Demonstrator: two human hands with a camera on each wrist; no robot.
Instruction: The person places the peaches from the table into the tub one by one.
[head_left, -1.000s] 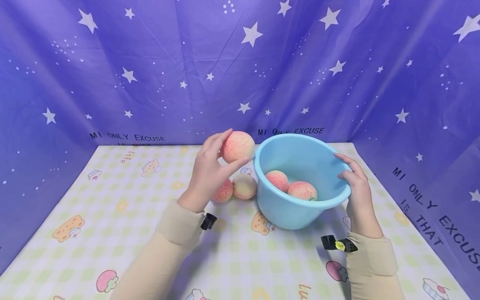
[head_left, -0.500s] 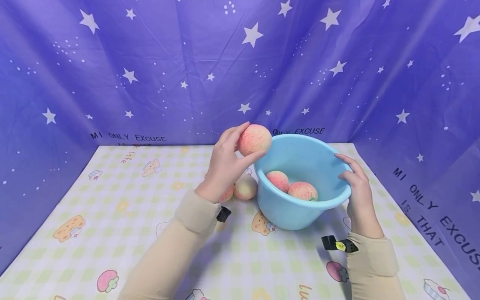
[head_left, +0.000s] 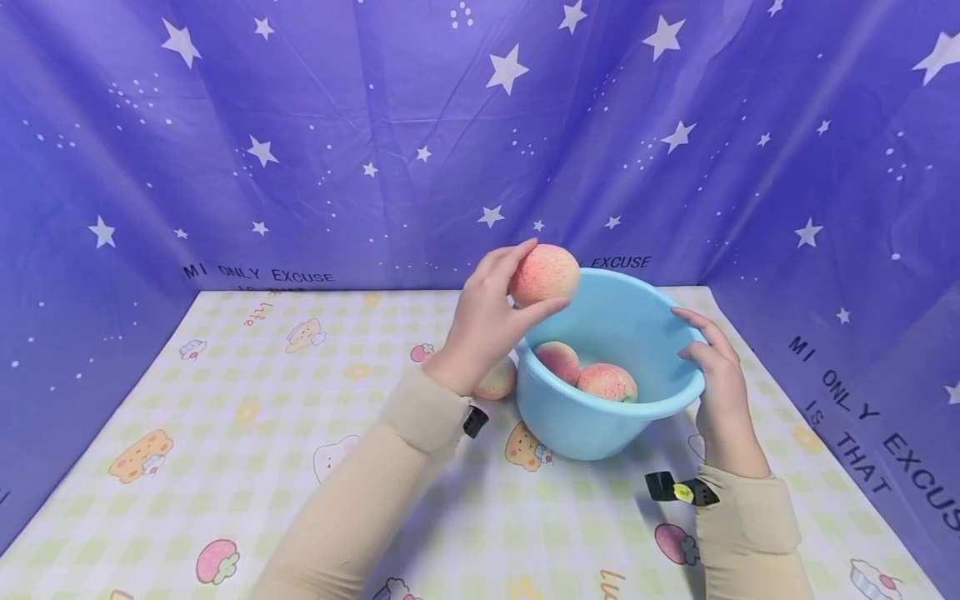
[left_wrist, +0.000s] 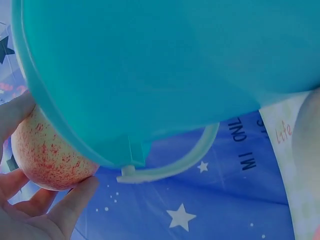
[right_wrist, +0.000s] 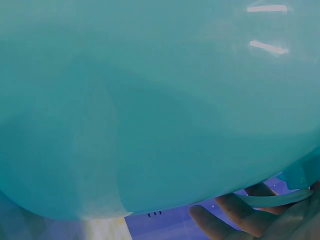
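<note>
Green-and-white checked table (head_left: 255, 508), bucket (head_left: 588, 429) on it. Looks like thin plastic: light, slightly flexy, smooth, probably easy to skid or tip. Best hold is the rim, opposite any push; the side handle (left_wrist: 172, 170) looks hinged, so I'd expect poor control there. Right hand (head_left: 720, 379) grips the rim on its right side, which seems about right.

Left hand (head_left: 491, 312) holds a peach (head_left: 546, 275), thumb below, fingers round the left, right by the far-left rim; can't tell if they touch. Two more, front peach (head_left: 606, 382) and back peach (head_left: 557, 362), lie inside the bucket. Pale peach (head_left: 495, 381) sits on the table just left of it, partly hidden by the left wrist.

Peaches read matte, so decent grip; likely light, firmness unclear. Pinch across the widest part, gently in case they bruise.
</note>
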